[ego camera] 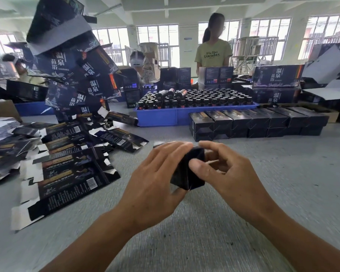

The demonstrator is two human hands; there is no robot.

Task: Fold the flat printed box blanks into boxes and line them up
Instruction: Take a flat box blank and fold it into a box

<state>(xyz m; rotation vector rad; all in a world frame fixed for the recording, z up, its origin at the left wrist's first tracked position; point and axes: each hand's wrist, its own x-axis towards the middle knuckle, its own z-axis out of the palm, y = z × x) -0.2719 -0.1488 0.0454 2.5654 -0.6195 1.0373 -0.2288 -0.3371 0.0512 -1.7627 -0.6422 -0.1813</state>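
Above the near middle of the grey counter (263,183), both hands hold one dark box (186,169) end-on to the camera, clear of the surface. Left hand (153,177) wraps the box from its left side, fingers curled over the top edge and thumb below. Right hand (224,169) pinches at the facing end, thumb pressed on the dark panel and fingers bent behind it; motion blur hides which flap is being worked. Judged step: closing the end of a box already squared up. To do it well, the left hand should keep the tube square while the right thumb seats the flap along its crease, so the corners meet without bowing. Flat printed blanks (67,173) lie fanned at left, well apart from the hands. Finished boxes (259,120) stand in a row at the far right, just beside a blue tray (165,116) of small bottles (194,97); the next box likely belongs at the row's near end.
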